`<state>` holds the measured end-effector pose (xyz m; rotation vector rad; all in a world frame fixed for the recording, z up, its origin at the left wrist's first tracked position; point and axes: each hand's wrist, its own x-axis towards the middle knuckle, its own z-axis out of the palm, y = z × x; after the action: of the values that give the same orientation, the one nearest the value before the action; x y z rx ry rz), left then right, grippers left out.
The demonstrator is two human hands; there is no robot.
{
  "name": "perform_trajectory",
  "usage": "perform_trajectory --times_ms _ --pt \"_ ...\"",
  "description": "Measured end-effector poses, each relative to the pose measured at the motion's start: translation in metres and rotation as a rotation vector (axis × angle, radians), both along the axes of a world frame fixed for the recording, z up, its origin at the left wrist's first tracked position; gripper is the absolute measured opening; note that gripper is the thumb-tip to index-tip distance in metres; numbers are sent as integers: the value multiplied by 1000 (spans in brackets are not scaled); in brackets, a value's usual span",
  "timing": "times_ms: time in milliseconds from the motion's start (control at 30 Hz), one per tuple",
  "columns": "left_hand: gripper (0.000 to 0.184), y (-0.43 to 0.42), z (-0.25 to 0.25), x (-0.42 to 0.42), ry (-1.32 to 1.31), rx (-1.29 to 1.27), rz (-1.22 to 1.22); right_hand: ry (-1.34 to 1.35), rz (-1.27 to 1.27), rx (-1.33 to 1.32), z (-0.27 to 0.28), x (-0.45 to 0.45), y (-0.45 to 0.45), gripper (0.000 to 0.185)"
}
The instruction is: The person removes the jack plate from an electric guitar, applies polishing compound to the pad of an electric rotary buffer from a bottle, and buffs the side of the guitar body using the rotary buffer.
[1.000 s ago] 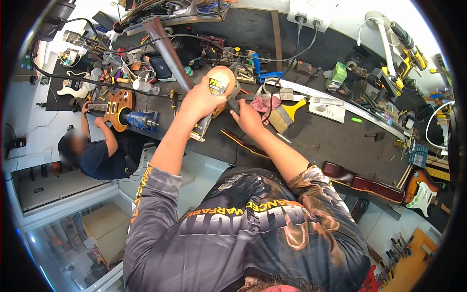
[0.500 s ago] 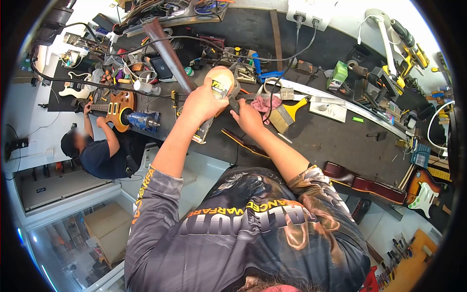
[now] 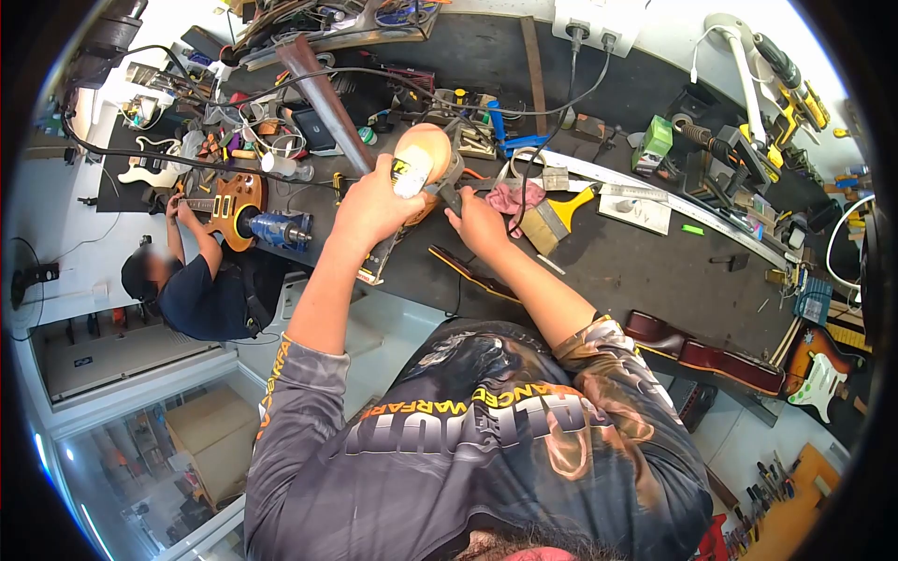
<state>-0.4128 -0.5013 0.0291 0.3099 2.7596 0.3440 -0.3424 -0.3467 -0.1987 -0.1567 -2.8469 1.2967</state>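
"A dark desk stretches across the room, crowded toward its back. What's closest?"

"The person's own two hands, raised over the desk's front part. The left hand is wrapped around a tan object, rounded at the top, with a yellow-and-black label."

"And the right?"

"The right hand is closed on a dark handle, just beside the tan object. I can't tell whether the two are joined."

"What lies around them?"

"Just right of the right hand, a pink cloth and a yellow-handled brush. Beyond the left hand, a long brown bar stands out at a slant."

"Farther off?"

"Well to the left, near a blue tool, there's a brown guitar with another person's hands at its neck. At the back wall, a white socket panel has two black plugs in it."
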Motion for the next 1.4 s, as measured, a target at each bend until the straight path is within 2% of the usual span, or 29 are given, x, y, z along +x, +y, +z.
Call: perform_trajectory --times_ms 233,433,600,900,1033,1133,1233,1400 --pt "80 21 -14 9 27 -49 -110 47 -7 22 0 -1 -1 51" --pt "77 24 -15 12 69 -97 -104 39 -1 29 -2 -4 -2 51" --pt "81 24 -18 17 67 -148 -102 -4 10 30 5 -2 0 44" --pt "84 22 -25 15 118 -188 -67 -3 11 34 7 -1 1 46" --pt "84 16 -17 10 76 -164 -66 -33 19 44 9 0 3 46" --pt "94 5 -7 2 -60 -12 1 -34 17 46 6 1 2 46" --pt "98 3 -5 -5 -96 -28 13 -29 12 55 6 1 2 47" --pt "101 7 -16 -6 -18 -1 3 37 6 53 0 1 1 49"
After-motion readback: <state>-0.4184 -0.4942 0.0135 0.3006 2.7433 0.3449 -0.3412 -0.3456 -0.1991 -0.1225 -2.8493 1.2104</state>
